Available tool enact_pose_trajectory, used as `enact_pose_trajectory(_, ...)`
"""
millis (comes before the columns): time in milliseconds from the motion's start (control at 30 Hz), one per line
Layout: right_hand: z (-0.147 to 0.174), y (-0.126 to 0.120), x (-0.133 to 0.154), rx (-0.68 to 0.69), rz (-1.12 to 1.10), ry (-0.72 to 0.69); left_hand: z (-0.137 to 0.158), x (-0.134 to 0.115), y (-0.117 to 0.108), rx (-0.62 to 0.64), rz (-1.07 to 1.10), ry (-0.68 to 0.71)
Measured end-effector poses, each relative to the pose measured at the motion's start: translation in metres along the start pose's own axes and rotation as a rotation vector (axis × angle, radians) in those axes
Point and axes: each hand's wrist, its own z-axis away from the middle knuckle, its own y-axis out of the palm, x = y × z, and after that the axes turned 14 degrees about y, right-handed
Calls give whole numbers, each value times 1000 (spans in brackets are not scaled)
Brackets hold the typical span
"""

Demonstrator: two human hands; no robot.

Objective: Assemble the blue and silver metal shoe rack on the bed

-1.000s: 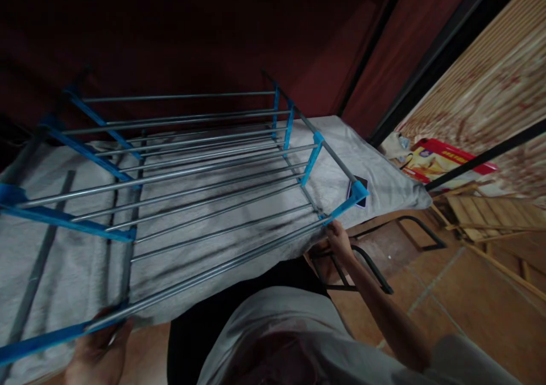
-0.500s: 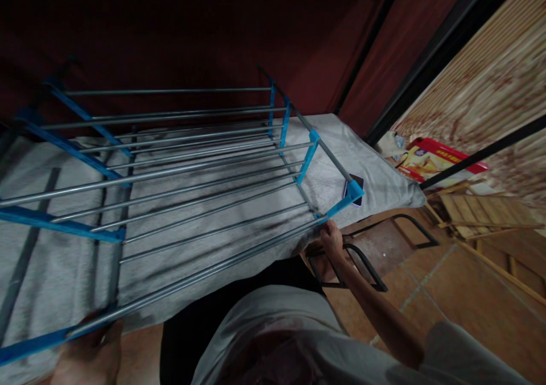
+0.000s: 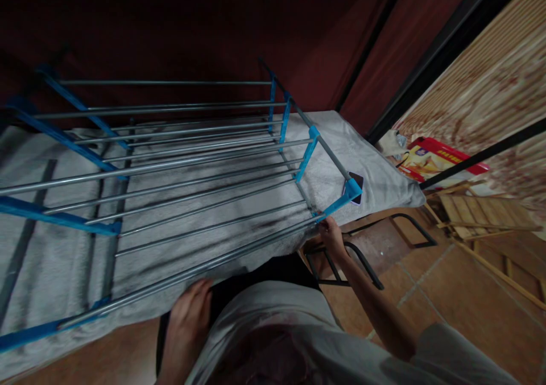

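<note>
A metal rack [image 3: 179, 163] with grey rods and blue plastic side pieces lies on a grey cloth-covered table [image 3: 375, 174]. My right hand [image 3: 331, 234] grips the rack's near right corner, just below a blue connector. My left hand [image 3: 187, 317] sits at the table's near edge under the nearest rod, fingers spread, touching the cloth or rod; I cannot tell which. A dark phone [image 3: 354, 181] lies on the cloth beside the rack's right end.
A black metal frame [image 3: 362, 260] stands on the tiled floor to the right of the table. Farther right are a red and yellow box [image 3: 435, 160], a wooden folding rack [image 3: 486, 214] and a slatted wall. A dark red wall rises behind.
My left hand has left the rack's near left end and moved right to the middle of the near edge. My right hand keeps its grip on the right corner.
</note>
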Motion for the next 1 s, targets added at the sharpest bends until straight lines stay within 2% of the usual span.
enact_pose_trajectory(67,-1,-2,1,20,-13,-21,-34,-7,26,196,-45,185)
enact_pose_trajectory(100,-1,-3,2,30,-13,-27,-51,-10,37,278,-80,227)
enact_pose_trajectory(200,-2,-4,6,31,8,-29,-90,-15,57,432,-174,245)
enact_pose_trajectory(300,-3,-3,9,5,32,-45,-109,-17,66,514,-219,267)
enact_pose_trajectory(500,-1,-3,11,-19,87,-45,-112,-16,72,463,-260,266)
enact_pose_trajectory(733,3,-2,12,-18,71,-61,-112,-15,67,466,-260,259)
enact_pose_trajectory(1000,4,-1,15,5,59,-26,-114,-10,69,424,-206,322)
